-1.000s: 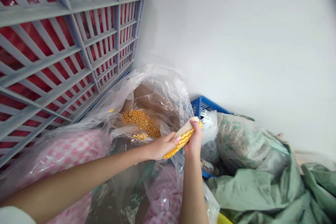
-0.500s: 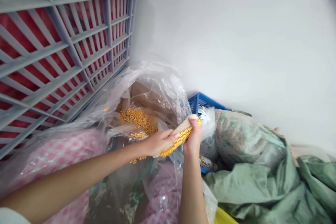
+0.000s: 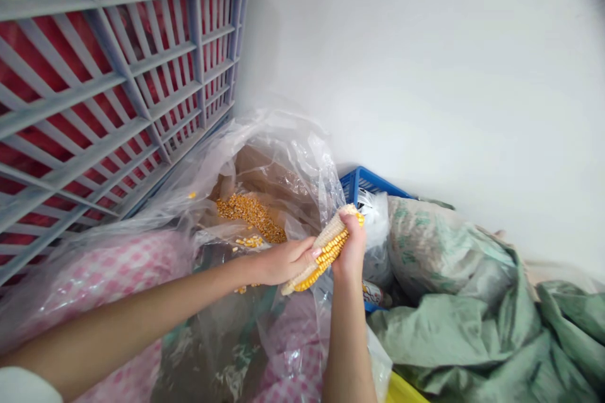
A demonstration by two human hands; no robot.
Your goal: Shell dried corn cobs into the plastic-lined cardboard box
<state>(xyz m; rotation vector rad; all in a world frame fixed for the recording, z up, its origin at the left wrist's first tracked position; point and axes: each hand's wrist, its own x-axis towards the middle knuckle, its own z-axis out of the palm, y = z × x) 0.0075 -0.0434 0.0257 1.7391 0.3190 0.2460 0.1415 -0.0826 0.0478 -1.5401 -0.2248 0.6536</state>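
Head view: a corn cob (image 3: 326, 244) is held slantwise between both hands, above the mouth of a clear plastic bag (image 3: 283, 151). Its tip points up and away, and its butt end sits lower and nearer the person. The upper side is bare and pale, while the underside carries rows of yellow kernels.

The left hand (image 3: 276, 262) grips the lower half. Its fingers (image 3: 309, 253) are wrapped round the cob, with the thumb pressed flat against the kernel rows. The right hand (image 3: 350, 255) holds the upper end, and its fingers (image 3: 348, 221) are closed over the tip with the thumb on top.

Just beyond the left fingers and a little to their left, a heap of loose kernels (image 3: 250, 213) lies inside the bag. A few stray kernels (image 3: 251, 241) rest on a plastic fold nearer the hand.

Close behind the right fingers stands a blue basket (image 3: 366, 177) with a crumpled white bag (image 3: 378, 227) against it. To the right of those fingers, rumpled green woven sacks (image 3: 472, 302) are piled up and spread toward the person.

Under the left forearm, pink checked cloth (image 3: 118, 267) shows through clear plastic. Well to the left of both hands a grey lattice panel (image 3: 118, 75) stands upright, with something red behind its slats. A white wall (image 3: 425, 56) rises behind everything.
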